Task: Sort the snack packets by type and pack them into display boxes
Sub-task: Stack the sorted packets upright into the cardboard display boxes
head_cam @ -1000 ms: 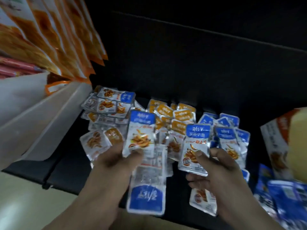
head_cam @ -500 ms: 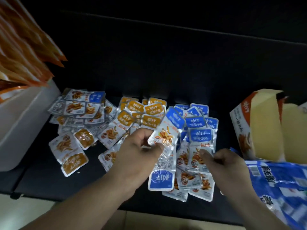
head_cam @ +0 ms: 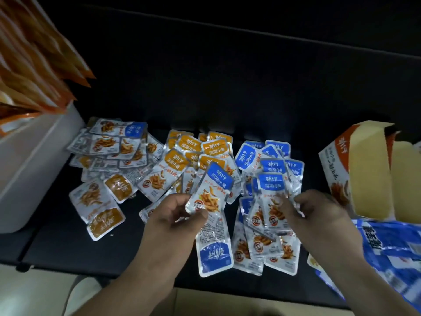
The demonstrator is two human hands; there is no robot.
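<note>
Your left hand (head_cam: 180, 215) pinches a blue packet (head_cam: 210, 190) for sorting; right hand (head_cam: 319, 213) fingers grip the blue pile (head_cam: 271, 210), squaring it.

The left hand (head_cam: 175, 215) tilts its blue packet (head_cam: 210, 190) rightward toward the blue pile (head_cam: 273, 165), no longer upright. The right hand (head_cam: 319, 210) has laid its packet there and now seems to pinch the pile's top one.

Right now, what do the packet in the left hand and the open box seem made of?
Packet: probably thin foil-lined plastic, glossy; silver edges glint and crinkle. Box: likely cardboard, printed outside, matte pale inside; stiff panels, sharp folds.
</note>
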